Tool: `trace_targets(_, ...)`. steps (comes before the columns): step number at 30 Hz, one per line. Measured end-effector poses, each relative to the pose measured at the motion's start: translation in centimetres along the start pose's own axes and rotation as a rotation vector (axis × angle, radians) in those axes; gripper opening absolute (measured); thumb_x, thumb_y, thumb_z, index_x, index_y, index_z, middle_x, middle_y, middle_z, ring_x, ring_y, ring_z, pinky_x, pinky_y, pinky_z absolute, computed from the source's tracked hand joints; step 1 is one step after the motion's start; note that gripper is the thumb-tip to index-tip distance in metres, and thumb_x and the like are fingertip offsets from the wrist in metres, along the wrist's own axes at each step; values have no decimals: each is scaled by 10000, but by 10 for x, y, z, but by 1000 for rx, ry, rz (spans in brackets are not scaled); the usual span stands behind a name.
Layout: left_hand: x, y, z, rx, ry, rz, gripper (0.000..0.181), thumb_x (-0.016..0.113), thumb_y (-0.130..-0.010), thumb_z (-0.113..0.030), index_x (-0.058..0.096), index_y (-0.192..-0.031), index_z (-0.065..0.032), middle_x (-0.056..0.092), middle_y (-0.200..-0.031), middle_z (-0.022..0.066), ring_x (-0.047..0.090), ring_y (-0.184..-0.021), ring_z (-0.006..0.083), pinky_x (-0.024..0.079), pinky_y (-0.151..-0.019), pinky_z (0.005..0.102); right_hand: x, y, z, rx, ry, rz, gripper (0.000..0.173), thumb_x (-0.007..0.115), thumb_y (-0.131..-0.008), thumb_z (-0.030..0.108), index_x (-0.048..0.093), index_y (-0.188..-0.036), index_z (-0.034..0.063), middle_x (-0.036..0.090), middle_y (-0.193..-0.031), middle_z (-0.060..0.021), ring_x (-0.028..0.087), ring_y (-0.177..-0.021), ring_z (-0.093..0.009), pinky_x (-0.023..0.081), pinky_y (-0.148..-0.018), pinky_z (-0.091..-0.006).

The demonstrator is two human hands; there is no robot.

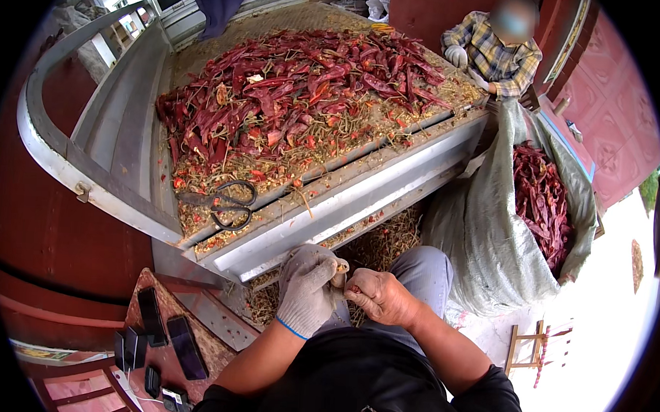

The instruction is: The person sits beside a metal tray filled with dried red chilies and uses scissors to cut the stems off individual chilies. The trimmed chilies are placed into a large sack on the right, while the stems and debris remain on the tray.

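My left hand, in a soiled knit glove with a blue cuff edge, is held over my lap with fingers curled and small yellowish bits at its fingertips. My bare right hand is beside it, thumb and forefinger pinched on a small dark red chili piece. Beyond them a heap of dried red chilies lies on a truck bed among stems and seeds. Black-handled scissors rest at the near left of the bed. To the right stands a woven sack with dried chilies inside.
A metal side panel edges the truck bed; a side rail rises at left. Phones and small devices lie on a small table at lower left. Another person with gloved hands is at upper right. A wooden stool stands lower right.
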State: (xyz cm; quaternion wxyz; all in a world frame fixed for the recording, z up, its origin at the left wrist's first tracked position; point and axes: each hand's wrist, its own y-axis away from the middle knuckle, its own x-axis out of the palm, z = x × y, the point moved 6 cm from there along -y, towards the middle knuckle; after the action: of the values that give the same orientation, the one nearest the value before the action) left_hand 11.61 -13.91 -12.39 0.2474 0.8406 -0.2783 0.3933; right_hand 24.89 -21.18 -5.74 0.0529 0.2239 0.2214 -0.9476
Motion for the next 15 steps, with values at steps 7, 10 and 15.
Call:
trace_targets(7,48,4,-72,233,-1851,35,339,700,-943,-213,747,-1252,-80,781,-1087,145,738,-1018,346,558,-919,463,-25,52,-59,692,-382,-220,193,577,-1124,183,668,-1113,13,600,-782,-13,586,-675,-108,504,-602,-289)
trace_targets(10,47,-14,-138,522,-1792,-185,324,689,-949,-217,752,-1238,-86,768,-1003,172,741,-975,375,568,-875,476,-35,92,-93,866,-564,-350,191,574,-1123,204,667,-1126,37,597,-788,3,562,-635,-94,455,-489,-254)
trace_targets(15,32,-89,-242,935,-2154,-489,469,754,-903,-246,698,-1354,-129,722,-1249,176,694,-1122,381,556,-945,500,-32,118,-120,829,-833,-577,198,579,-1113,228,654,-1115,45,616,-798,-19,605,-630,-130,458,-429,-262)
